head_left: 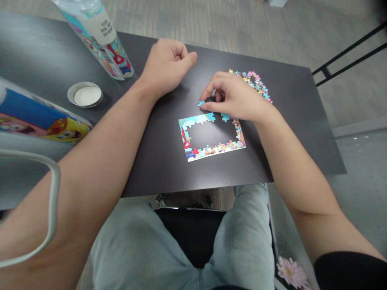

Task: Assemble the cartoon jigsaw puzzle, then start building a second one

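A small light-blue puzzle piece (201,103) is pinched between the thumb and fingers of my right hand (231,94), just above the top edge of a puzzle frame (217,148). That frame of joined border pieces lies on the dark table, its middle bare, with a gap in its blue top edge. Curled into a loose fist, my left hand (169,64) rests on the table up and to the left, and nothing shows in it. Behind my right hand lies a heap of loose puzzle pieces (260,85), partly covered by the hand and wrist.
A tall printed tube (113,52) stands at the table's back left, near a round metal lid (85,94). Another printed cartoon tube (39,119) lies at the left edge. A white cable (54,193) loops over my left forearm. The dark table (296,121) ends at the right.
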### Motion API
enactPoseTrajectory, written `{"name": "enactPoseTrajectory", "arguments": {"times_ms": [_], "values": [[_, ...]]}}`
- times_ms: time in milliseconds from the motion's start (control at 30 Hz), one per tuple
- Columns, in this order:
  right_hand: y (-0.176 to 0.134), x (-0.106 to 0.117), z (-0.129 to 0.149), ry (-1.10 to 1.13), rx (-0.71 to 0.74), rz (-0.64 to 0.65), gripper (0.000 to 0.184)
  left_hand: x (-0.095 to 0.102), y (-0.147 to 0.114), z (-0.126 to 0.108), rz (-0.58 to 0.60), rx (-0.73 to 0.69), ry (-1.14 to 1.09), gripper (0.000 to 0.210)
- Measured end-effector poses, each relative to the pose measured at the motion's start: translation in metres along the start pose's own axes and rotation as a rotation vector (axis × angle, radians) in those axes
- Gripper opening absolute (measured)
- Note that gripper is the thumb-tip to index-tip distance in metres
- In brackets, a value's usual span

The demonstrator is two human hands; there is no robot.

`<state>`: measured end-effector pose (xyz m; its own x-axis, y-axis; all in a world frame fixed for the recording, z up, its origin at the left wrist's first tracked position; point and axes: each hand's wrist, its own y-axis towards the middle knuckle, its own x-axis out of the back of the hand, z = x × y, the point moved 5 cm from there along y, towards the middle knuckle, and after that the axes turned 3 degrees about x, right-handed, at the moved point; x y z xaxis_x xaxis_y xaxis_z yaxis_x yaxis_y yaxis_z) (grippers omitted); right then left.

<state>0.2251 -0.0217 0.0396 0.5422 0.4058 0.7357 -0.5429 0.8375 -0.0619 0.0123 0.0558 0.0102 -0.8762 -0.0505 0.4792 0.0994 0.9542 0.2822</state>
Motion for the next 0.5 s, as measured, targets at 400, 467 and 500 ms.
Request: {"name": "enactPoseTrajectory", "arguments": {"times_ms": [400, 467, 500], "values": [[-0.011, 0.018, -0.016, 0.156, -0.002, 0.082, 0.049, 0.001, -0.001, 0.001, -0.001, 0.021, 0.018, 0.051], [-0.014, 0.02, -0.016, 0.188, 0.006, 0.121, 0.046, 0.001, -0.001, 0.002, -0.001, 0.027, 0.024, 0.05], [-0.015, 0.021, -0.016, 0.198, 0.01, 0.14, 0.046, 0.001, -0.001, 0.002, -0.003, 0.028, 0.023, 0.049]]}}
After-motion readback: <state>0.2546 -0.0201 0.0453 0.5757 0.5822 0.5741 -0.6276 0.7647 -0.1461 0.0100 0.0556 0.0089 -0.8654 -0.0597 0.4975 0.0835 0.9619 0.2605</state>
